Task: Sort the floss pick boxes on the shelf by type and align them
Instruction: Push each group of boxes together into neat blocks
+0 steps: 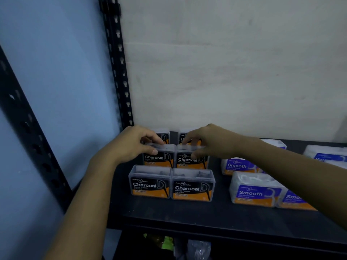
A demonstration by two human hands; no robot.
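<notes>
Two middle-row charcoal boxes (175, 156) side by side on the black shelf (216, 214), long sides running left to right, directly behind the front charcoal pair (171, 184). Left hand (131, 145) pinching the left box's lid edge, fingers closed on it; right hand (210, 141) likewise clamped on the right box. Purple smooth boxes (255, 190) well right, looser, likely awaiting alignment.

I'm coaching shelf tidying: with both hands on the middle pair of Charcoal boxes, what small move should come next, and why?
Probably nudge the middle pair straight. The left hand grips the left middle Charcoal box and the right hand the right one; they touch but sit slightly right of the front Charcoal pair, so sliding both left would line up the columns.
</notes>
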